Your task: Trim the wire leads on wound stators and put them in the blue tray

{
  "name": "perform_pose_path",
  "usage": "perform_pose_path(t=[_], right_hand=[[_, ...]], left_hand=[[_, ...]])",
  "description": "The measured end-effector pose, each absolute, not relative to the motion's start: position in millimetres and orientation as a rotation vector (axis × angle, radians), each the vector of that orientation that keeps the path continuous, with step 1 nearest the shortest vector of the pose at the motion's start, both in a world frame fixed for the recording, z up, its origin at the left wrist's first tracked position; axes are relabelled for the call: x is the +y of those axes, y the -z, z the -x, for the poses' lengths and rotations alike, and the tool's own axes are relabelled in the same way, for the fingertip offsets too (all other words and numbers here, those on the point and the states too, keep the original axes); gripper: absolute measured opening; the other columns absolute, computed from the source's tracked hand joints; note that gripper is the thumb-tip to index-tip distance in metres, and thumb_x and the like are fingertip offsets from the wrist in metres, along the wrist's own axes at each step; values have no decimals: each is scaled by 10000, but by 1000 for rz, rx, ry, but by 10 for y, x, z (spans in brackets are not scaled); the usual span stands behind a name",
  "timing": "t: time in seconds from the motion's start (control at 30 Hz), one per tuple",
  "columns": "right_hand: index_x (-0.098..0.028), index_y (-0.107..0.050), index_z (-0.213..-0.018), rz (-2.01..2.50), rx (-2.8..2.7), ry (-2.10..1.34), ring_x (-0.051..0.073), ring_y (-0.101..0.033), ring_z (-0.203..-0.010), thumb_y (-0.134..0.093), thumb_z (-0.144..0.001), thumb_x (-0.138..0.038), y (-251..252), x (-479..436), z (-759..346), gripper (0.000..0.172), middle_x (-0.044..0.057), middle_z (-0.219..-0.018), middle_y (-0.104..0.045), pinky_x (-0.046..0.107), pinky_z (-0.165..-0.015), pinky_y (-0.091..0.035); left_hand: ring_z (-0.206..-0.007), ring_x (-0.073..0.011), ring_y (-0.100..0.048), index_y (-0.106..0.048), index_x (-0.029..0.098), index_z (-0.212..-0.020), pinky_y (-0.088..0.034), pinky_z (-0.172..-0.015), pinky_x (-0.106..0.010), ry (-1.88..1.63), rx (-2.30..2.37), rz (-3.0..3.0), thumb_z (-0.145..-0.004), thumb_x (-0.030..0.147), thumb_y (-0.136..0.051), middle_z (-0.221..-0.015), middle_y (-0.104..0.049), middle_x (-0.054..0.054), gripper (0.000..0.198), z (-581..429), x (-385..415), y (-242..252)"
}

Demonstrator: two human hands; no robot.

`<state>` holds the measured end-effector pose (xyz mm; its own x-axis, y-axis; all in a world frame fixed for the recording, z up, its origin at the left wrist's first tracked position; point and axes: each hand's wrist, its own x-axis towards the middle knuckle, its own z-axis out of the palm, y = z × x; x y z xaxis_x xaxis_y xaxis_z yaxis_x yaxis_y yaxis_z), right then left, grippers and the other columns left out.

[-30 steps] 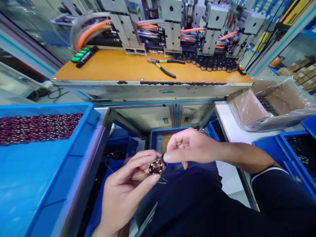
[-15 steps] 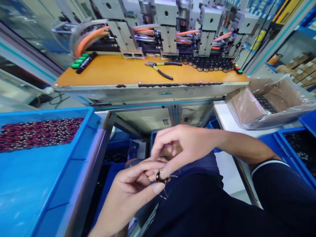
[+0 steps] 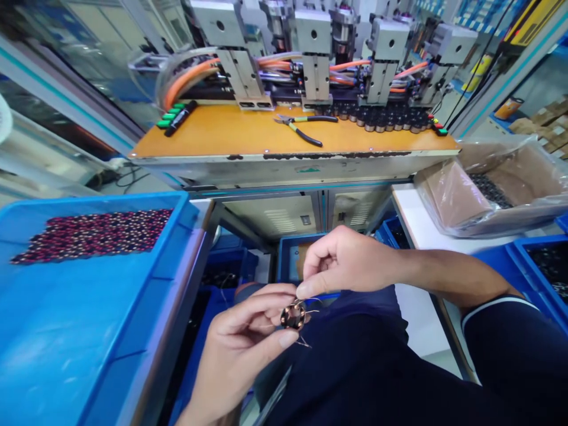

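My left hand (image 3: 248, 331) grips a small ring-shaped motor stator (image 3: 293, 317) between thumb and fingers, over my lap. The stator is black with copper windings, and its open face is turned up toward me. Thin wire leads (image 3: 305, 341) stick out from its right and lower sides. Just above it, my right hand (image 3: 341, 263) is closed, with thumb and forefinger pinched at the stator's upper edge on a thin wire lead. The exact spot of that pinch is partly hidden by the fingertips.
On the left, a blue tray (image 3: 110, 307) holds rows of small dark-and-red parts. Cutting pliers (image 3: 306, 127), markers (image 3: 180, 118) and several round black parts (image 3: 381, 118) lie on the orange machine bench (image 3: 231, 136). A plastic-lined carton (image 3: 457, 195) stands right.
My right hand has lifted from over the stator to its upper edge, its thumb now off the ring. The stator's face shows more fully. The whole view has shifted slightly.
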<state>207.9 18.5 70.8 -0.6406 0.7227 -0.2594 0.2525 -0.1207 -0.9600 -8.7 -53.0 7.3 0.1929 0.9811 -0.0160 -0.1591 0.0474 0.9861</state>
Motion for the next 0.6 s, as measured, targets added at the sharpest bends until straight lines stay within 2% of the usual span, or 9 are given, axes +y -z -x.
perform_pose_path(t=[0.13, 0.3, 0.43, 0.6], right_hand=[[-96, -706, -832, 1124, -1901, -1893, 78, -600, -570, -714, -827, -228, -840, 141, -2075, 132, -22, -640, -640, 175, -546, -474], [-83, -719, -808, 1152, -2188, -1727, 62, -587, -582, -657, -834, -101, -982, 171, -2037, 70, -24, -640, -641, 145, -527, -425], [-87, -722, -848, 1036, -2241, -1662, 53, -598, -619, -650, -849, -87, -978, 147, -2042, 72, -20, -708, -675, 144, -576, -434], [-93, -716, -885, 897, -2155, -1666, 75, -624, -678, -650, -873, -143, -856, 66, -2106, 84, 10, -774, -700, 164, -629, -468]], left_hand=[[-733, -161, -759, -825, 299, -885, -618, -679, -205, -1109, 1027, -1159, -639, 206, -903, -1031, -792, -28, 275, 66, -550, -67], [-745, -164, -758, -827, 295, -893, -613, -679, -200, -1102, 1012, -1152, -637, 190, -904, -1003, -790, -42, 287, 56, -562, -88], [-790, -169, -764, -822, 322, -952, -618, -719, -217, -1077, 907, -1118, -657, 180, -895, -1034, -785, -35, 335, 99, -556, -57], [-714, -131, -746, -816, 318, -954, -608, -676, -190, -1072, 750, -1029, -658, 173, -899, -990, -760, -14, 340, 75, -522, -2]])
